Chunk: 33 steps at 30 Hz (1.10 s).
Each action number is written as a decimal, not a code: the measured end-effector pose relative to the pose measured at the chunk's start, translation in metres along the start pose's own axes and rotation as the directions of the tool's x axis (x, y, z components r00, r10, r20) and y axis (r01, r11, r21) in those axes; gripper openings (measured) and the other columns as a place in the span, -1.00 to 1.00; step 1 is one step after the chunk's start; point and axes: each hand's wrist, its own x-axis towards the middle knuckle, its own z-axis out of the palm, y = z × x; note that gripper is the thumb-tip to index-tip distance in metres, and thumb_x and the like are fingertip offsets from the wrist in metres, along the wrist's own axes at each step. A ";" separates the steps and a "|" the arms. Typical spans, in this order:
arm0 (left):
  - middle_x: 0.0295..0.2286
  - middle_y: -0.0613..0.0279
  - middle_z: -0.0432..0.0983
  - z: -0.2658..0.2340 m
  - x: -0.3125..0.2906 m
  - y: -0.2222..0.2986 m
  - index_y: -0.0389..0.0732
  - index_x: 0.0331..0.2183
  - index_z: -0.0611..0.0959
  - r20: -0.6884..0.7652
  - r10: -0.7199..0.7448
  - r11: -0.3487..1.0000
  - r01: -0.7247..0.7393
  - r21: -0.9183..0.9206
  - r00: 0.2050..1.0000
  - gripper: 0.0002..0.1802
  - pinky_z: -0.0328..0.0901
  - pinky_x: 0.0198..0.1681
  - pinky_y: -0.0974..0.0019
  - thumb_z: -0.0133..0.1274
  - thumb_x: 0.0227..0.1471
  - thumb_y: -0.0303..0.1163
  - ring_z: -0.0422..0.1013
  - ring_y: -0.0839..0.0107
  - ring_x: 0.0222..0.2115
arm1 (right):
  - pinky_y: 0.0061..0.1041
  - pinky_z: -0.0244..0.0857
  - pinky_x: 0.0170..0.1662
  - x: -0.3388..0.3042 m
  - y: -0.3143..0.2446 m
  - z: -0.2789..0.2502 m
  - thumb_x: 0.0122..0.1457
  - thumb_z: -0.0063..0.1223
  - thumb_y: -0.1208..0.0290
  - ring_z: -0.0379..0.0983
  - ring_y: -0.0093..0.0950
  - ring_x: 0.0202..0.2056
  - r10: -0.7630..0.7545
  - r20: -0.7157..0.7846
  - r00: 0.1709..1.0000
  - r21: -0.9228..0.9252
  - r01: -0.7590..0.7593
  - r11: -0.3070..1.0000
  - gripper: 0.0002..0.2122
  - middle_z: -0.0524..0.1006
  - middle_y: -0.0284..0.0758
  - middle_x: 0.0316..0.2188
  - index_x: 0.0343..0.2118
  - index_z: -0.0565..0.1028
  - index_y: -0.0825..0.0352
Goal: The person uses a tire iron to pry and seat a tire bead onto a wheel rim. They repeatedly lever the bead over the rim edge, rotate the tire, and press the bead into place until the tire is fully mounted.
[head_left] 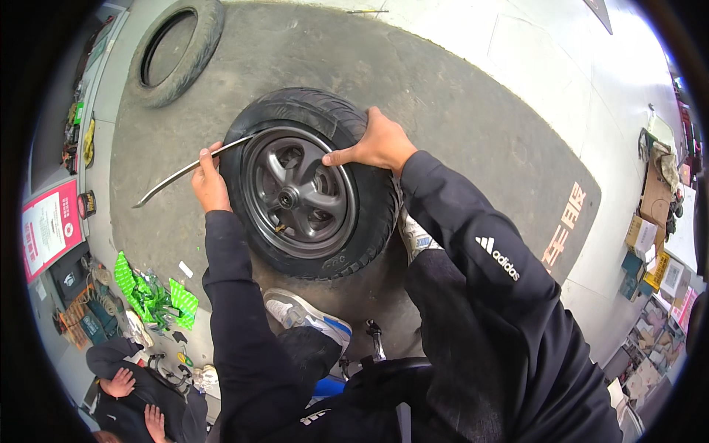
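Observation:
A black tire (373, 210) sits on a dark grey spoked wheel (310, 198) lying on the mat between my feet. A long curved metal tire lever (168, 181) reaches over the wheel's upper left edge, its tip tucked between tire and rim. My left hand (210, 184) is closed on the lever, thumb on top, beside the tire's left side. Gripping the tire's upper right side is my right hand (378, 144); its thumb lies over the rim's edge, while most of the fingers are hidden. A brass-coloured valve stem (280, 229) shows at the wheel's lower left.
Another tire (210, 33) lies at the far left of the dark mat (473, 155). Green plastic packaging (148, 292) lies to the left. A person with folded arms (140, 402) is at the lower left. Boxes (653, 258) stand along the right side.

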 end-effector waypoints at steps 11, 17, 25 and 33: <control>-0.11 0.08 0.63 0.025 0.004 -0.006 -0.39 -0.06 0.72 0.024 0.038 0.999 -0.037 -0.031 0.999 -0.45 0.25 0.15 0.33 -0.05 0.36 -0.06 0.46 0.37 -0.02 | -0.24 0.41 0.11 0.008 0.035 0.016 -0.42 0.57 -0.27 0.53 -0.04 0.03 0.047 -0.030 0.998 0.042 -0.046 0.998 0.13 0.55 0.14 -0.05 0.05 0.37 0.67; 0.12 -0.09 0.45 -0.011 -0.024 0.020 -0.35 0.11 0.53 -0.221 -0.246 0.954 0.195 -0.228 0.944 -0.37 0.29 0.19 0.13 -0.02 0.33 0.04 0.45 0.12 0.05 | -0.25 0.46 -0.03 -0.027 -0.040 -0.003 -0.39 0.61 -0.15 0.62 -0.11 -0.19 -0.082 -0.065 0.995 -0.005 0.081 0.997 -0.01 0.62 -0.04 -0.34 -0.05 0.40 0.64; 0.01 -0.41 0.46 -0.089 -0.061 0.044 -0.51 -0.05 0.26 -0.480 -0.366 0.766 -0.036 -0.642 0.797 -0.57 0.50 0.16 0.03 -0.28 0.42 -0.23 0.48 -0.12 0.04 | -0.17 0.46 -0.06 -0.082 -0.136 0.012 -0.21 0.55 0.18 0.59 0.00 -0.14 -0.457 -0.211 0.864 -0.086 0.449 0.889 -0.33 0.63 -0.01 -0.25 -0.09 0.46 0.49; 0.10 -0.14 0.46 -0.111 -0.135 -0.002 -0.45 0.21 0.31 -0.079 -0.410 0.211 0.010 -0.977 0.909 -0.41 0.33 0.27 0.04 -0.29 0.42 -0.14 0.37 0.04 0.17 | -0.32 0.31 -0.23 -0.159 -0.183 0.018 -0.41 0.39 0.48 0.49 -0.23 -0.30 -0.890 -0.210 0.405 -0.430 0.779 0.456 -0.37 0.50 -0.28 -0.35 -0.08 0.54 0.26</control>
